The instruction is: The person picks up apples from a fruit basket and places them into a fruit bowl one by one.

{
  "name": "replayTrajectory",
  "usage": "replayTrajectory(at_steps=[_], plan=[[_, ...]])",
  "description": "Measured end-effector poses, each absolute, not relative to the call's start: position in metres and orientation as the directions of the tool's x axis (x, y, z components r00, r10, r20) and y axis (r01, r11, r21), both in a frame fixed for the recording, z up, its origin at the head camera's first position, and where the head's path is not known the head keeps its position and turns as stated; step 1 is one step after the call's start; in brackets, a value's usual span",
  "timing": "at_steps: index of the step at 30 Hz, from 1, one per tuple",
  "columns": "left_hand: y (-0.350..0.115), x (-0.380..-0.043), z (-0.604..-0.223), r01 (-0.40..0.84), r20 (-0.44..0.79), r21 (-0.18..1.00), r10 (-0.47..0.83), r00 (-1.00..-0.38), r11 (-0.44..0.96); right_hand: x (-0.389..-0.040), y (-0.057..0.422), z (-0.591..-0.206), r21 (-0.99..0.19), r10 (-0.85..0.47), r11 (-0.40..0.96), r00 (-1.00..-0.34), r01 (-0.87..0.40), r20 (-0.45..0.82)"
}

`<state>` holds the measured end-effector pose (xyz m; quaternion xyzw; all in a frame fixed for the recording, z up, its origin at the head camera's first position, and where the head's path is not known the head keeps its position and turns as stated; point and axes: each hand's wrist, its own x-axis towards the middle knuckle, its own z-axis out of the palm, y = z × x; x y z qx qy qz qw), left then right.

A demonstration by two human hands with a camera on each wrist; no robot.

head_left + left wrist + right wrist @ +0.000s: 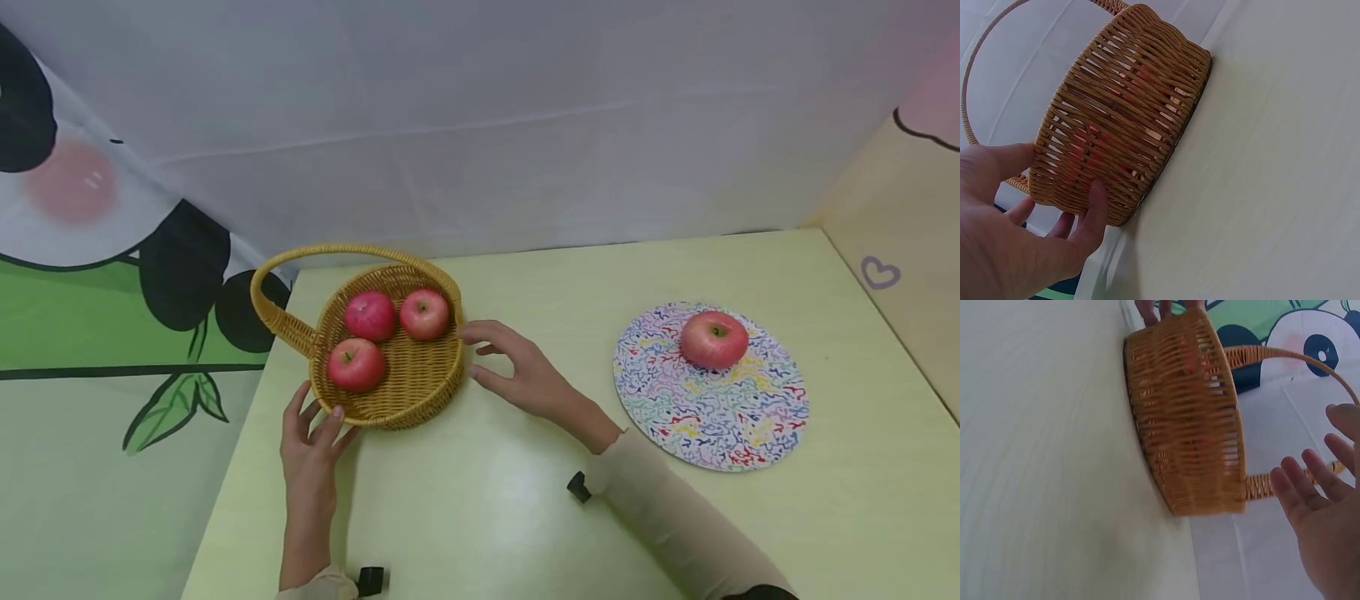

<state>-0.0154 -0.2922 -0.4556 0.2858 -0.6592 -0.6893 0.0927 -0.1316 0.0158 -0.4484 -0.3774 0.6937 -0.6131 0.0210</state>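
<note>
A yellow wicker basket [420, 375] with a tall arched handle [348, 250] stands at the left of the table, holding a red apple [356, 365], a pink apple [425, 314] and a darker magenta apple [370, 317]. At its near left side, my left hand [311, 450] grips the basket, one digit at the rim and another against the outer wall, as the left wrist view shows. My right hand [525, 371] is held beside the right rim with fingers loosely extended. In the right wrist view those fingers [1300, 487] are spread, apart from the woven wall.
A round board [720, 433] with a multicoloured squiggle pattern lies on the right of the pale table [480, 533], bearing another apple [714, 340]. White cloth [480, 167] hangs behind the table. A panel with a heart drawing [880, 272] borders the right side.
</note>
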Motion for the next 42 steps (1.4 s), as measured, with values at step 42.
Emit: replayTrajectory(at_steps=[42], plan=[[-0.291,-0.015,-0.459,-0.208,-0.232,0.972,-0.517,-0.824,-0.105,-0.159,-0.143,-0.427,-0.746,-0.723,0.43,-0.689,-0.508,0.052]])
